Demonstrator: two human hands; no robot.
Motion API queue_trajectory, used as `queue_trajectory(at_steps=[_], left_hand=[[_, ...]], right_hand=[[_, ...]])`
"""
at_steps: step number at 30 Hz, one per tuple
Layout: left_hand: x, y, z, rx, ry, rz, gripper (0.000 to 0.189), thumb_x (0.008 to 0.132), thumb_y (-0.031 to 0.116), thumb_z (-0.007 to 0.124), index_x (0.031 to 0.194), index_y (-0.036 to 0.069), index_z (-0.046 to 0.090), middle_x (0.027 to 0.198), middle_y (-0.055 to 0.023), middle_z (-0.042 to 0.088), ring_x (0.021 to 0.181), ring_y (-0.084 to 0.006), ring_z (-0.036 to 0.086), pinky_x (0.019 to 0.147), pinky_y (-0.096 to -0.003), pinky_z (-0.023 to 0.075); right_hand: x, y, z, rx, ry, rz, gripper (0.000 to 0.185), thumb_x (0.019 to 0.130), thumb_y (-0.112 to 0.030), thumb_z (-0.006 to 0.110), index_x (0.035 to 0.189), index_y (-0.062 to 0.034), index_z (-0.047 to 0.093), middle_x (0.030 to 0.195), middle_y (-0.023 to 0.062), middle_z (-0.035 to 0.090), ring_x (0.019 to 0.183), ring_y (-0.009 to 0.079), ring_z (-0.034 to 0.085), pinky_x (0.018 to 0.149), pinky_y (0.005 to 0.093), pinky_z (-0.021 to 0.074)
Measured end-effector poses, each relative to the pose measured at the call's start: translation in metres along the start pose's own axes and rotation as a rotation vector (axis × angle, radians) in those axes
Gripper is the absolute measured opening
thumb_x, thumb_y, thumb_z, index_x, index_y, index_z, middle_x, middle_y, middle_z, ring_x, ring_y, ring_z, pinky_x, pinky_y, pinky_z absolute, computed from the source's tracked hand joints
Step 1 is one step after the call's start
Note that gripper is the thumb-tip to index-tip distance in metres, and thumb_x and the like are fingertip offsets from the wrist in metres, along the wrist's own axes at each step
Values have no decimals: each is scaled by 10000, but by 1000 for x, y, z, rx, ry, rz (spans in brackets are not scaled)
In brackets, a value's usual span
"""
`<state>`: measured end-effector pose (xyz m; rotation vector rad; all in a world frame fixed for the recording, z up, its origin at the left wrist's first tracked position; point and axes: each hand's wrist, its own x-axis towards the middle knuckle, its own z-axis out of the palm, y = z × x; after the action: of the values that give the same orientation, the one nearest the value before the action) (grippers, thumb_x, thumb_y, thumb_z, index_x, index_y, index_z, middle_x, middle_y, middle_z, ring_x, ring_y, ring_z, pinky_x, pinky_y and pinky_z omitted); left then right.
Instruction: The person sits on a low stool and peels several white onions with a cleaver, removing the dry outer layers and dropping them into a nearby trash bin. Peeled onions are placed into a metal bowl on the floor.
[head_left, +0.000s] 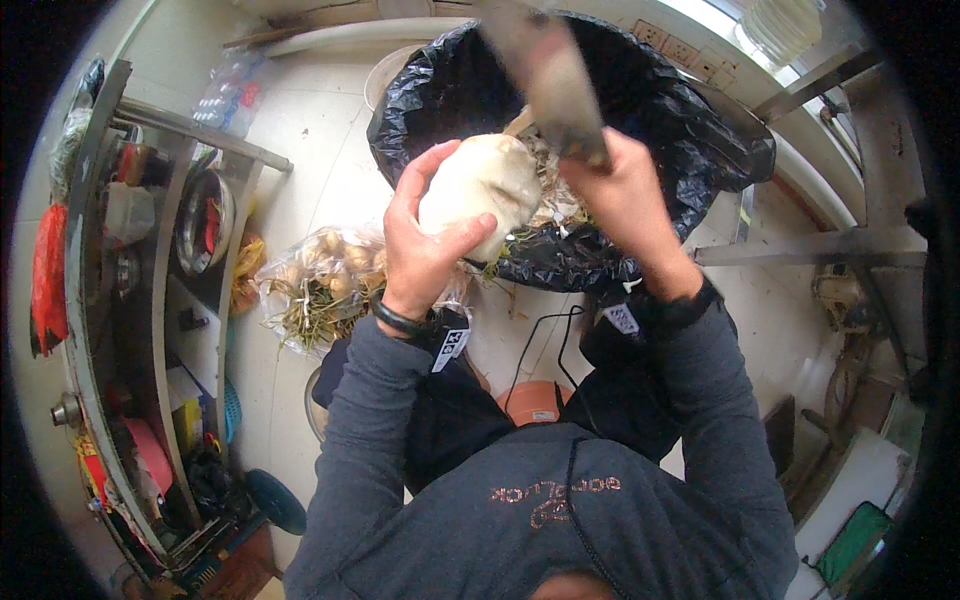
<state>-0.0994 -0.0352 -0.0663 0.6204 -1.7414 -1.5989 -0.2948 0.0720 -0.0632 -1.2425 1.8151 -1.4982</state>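
A large, pale, peeled root vegetable (476, 184) rests in my left hand (416, 251), with the thumb along its near side and the fingers around its left side. My right hand (626, 199) grips the handle of a broad-bladed knife, likely a cleaver (559, 86), blurred by motion. Its blade points up and away, beside the vegetable's upper right edge; whether the two touch, I cannot tell. Both hands are above a wide bin lined with a black plastic bag (675, 169). Peelings and dry scraps (553, 199) lie inside the liner, partly hidden by the vegetable and my right hand.
On the tiled floor to the left, a clear plastic bag (337, 274) holds several tan tubers and green stems. A metal shelf rack (169, 210) with pans and bags lines the left side. Metal frame bars (810, 247) stand at right. An orange plastic object (531, 397) sits between my legs.
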Motion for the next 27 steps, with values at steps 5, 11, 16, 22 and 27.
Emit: queue_trajectory(at_steps=[5, 11, 16, 22, 27], left_hand=[[-3, 12, 5, -427, -191, -86, 877, 676, 277, 787, 1424, -22, 440, 1362, -171, 555, 1250, -268, 559, 1087, -382, 419], [-1, 8, 2, -630, -109, -133, 938, 654, 298, 775, 1461, 14, 388, 1408, -167, 505, 1305, -304, 513, 1126, -415, 393], [7, -12, -8, -449, 9, -250, 700, 874, 326, 713, 1448, 73, 401, 1318, -162, 569, 1172, -266, 610, 1008, -409, 518], [6, -10, -11, -383, -100, -128, 634, 951, 390, 642, 1448, 82, 396, 1308, -150, 579, 1154, -251, 627, 987, -415, 544], [4, -2, 1, -375, 21, -66, 854, 750, 284, 827, 1455, 29, 417, 1332, -129, 576, 1210, -242, 585, 1031, -388, 495]], right_hand=[[21, 16, -17, -588, 230, 128, 414, 845, -14, 618, 1242, -121, 668, 1009, 147, 737, 860, 313, 718, 732, 365, 539], [-5, -16, -14, -208, 145, -115, 507, 862, -13, 675, 1357, -29, 570, 1005, 124, 711, 854, 148, 652, 794, 304, 521], [-15, -29, 5, -247, 74, -655, 565, 785, -178, 806, 1320, -151, 627, 910, 123, 737, 703, 242, 719, 619, 331, 571], [-20, -23, 3, -432, -48, -538, 641, 786, -94, 813, 1384, -119, 584, 1080, 125, 737, 687, 192, 713, 607, 243, 566], [-16, -24, 18, -201, 103, -408, 500, 836, -27, 729, 1313, -121, 614, 922, 90, 718, 725, 210, 695, 652, 288, 550]])
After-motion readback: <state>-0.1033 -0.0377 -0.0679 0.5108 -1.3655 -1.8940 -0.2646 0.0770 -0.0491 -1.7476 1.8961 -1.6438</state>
